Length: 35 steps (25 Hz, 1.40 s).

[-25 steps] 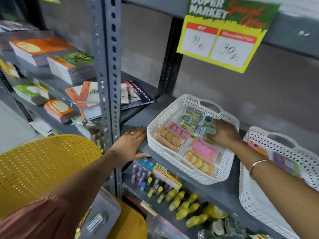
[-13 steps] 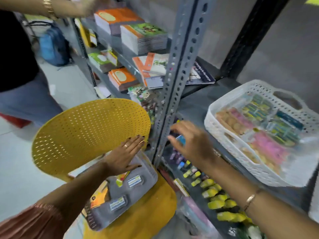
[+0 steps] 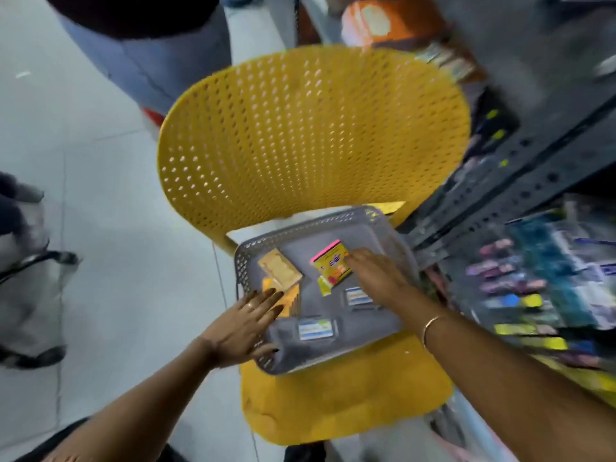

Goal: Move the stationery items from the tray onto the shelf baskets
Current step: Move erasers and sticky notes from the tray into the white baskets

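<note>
Fingers (image 3: 358, 256) of the right hand (image 3: 376, 275) touched the yellow-and-pink packet (image 3: 331, 266) in the grey tray (image 3: 246, 261) at frame centre, not yet clenched; the left hand (image 3: 240, 325) lay flat, released, on the tray's rim. Picking up seemed under way; next, a pinch and lift. Flat, glossy, blurred.

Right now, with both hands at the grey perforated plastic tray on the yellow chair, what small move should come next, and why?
Probably close the right hand on the yellow packet with the pink edge: its fingertips already touch that packet, while the left hand lies flat, open, on the grey perforated plastic tray's rim.
</note>
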Available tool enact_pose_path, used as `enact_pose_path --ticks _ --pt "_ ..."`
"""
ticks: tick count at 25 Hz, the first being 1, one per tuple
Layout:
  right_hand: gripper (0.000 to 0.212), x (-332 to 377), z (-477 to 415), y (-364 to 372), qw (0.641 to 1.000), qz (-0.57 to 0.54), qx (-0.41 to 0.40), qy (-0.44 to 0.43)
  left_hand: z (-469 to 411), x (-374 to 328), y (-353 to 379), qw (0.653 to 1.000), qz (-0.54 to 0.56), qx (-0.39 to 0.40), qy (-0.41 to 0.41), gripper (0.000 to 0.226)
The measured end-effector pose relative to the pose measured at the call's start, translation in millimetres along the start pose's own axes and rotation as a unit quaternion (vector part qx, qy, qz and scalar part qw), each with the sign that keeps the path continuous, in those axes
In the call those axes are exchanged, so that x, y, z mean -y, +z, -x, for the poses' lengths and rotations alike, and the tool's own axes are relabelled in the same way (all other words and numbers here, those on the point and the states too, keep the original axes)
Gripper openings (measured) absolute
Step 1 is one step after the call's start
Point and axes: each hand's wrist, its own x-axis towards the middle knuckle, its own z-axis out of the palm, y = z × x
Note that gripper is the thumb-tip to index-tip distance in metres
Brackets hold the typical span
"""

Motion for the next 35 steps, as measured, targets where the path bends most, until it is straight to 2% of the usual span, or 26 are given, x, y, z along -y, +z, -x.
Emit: enact_pose_path --ticks 5,9,15,22,25,29,35 --pt "0.061 2.4 -45.7 31.2 0.999 0.024 0.034 -0.027 0.5 7.5 26.0 1.000 0.016 -0.018 -0.005 0.079" --pt "0.071 0.7 -62.6 37.0 0.996 0.069 0.027 -0.052 -1.0 8.0 31.3 0.998 0.004 -0.056 -0.008 0.079" --pt "0.073 -3.2 -76.8 40.3 0.992 0.109 0.015 -0.062 -0.6 7.2 31.1 0.998 -0.008 -0.056 -0.013 0.079" --pt "0.084 -16.0 -70.8 31.3 1.000 0.009 0.022 -0.001 0.5 5.8 32.4 0.998 -0.020 -0.050 -0.027 0.078" --pt "0.082 -15.1 -56.9 8.6 1.000 -0.023 0.002 0.007 0.8 4.0 29.5 0.999 -0.009 -0.028 -0.040 0.079" --pt "0.083 -14.8 -19.9 -54.3 0.997 -0.050 -0.048 0.016 -6.7 -5.3 6.8 0.997 -0.012 -0.044 -0.059 0.082" --pt "0.079 -21.9 66.3 -183.1 0.991 -0.040 -0.118 0.049 -54.4 -23.8 -103.8 0.989 -0.056 -0.139 -0.008 0.081"
